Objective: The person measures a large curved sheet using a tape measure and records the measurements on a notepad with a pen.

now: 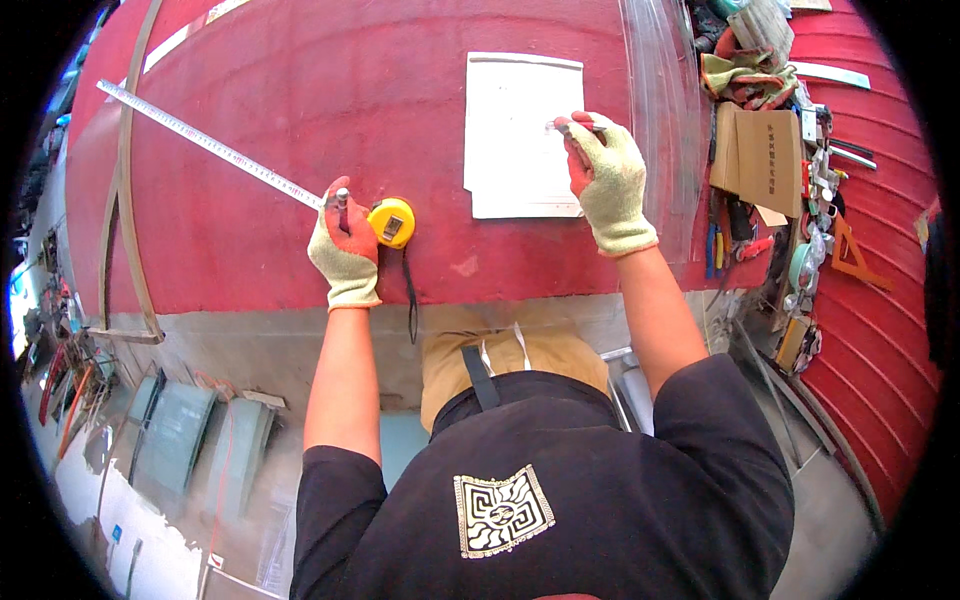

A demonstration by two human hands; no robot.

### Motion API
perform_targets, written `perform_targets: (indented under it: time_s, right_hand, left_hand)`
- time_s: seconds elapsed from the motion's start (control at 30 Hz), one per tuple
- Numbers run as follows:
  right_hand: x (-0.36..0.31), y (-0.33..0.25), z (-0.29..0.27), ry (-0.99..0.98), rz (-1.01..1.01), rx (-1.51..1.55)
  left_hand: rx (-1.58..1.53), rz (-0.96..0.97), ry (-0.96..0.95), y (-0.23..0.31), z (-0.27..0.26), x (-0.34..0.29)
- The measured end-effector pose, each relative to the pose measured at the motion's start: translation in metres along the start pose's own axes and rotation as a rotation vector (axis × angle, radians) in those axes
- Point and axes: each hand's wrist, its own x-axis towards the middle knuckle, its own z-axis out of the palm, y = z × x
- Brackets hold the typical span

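My right hand point(608, 190), in a cream knit glove with red palm coating, is closed round a slim pen point(597, 127) over the right side of a white sheet of paper point(515, 170). Few marks show on the sheet. My left hand point(345, 255), gloved alike, is closed on a short, dark, stick-like thing point(342, 197) whose kind I cannot make out. Beside its fingers lies a yellow tape measure point(391, 223) with a black wrist strap point(411, 295). The pulled-out blade point(215, 150) runs from near my left fingers toward the far left.
Beneath everything is a red tabletop point(330, 110). A bent metal strip point(125, 190) crosses its left end. Clear plastic sheeting point(660, 130) covers part of the right side. Further right are a cardboard box point(757, 160), gloves point(750, 80) and several tools. Glass panes point(175, 435) lean below left.
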Motion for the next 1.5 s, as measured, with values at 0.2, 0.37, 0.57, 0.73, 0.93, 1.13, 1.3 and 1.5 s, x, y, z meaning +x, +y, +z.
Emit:
perform_targets:
  time_s: [0.2,0.37,0.57,0.73,0.93,1.13,1.3,1.5]
  right_hand:
    - [0.004,0.002,0.004,0.021,0.012,0.01]
    - [0.011,0.001,0.003,0.086,0.116,0.093]
    - [0.004,-0.008,0.008,0.08,0.394,0.338]
    - [0.011,-0.026,0.016,-0.017,0.665,0.978]
    - [0.007,-0.012,0.034,-0.395,0.844,0.978]
    - [0.013,-0.022,0.04,-0.374,0.772,0.797]
    - [0.009,-0.021,0.043,-0.312,0.734,0.78]
    - [0.011,-0.025,0.039,-0.393,0.765,0.739]
  left_hand:
    - [0.013,0.033,0.015,0.004,-0.001,0.001]
    - [-0.055,-0.02,0.028,-0.002,0.002,0.0]
    - [0.003,-0.017,0.009,-0.001,0.001,0.001]
    - [-0.009,-0.02,0.014,0.0,0.001,0.0]
    - [-0.022,-0.023,0.006,0.0,0.001,0.0]
    - [0.006,-0.01,0.001,0.005,-0.002,0.0]
    - [0.019,-0.023,-0.007,0.006,-0.002,0.001]
    - [0.026,0.011,0.01,0.006,-0.002,0.001]
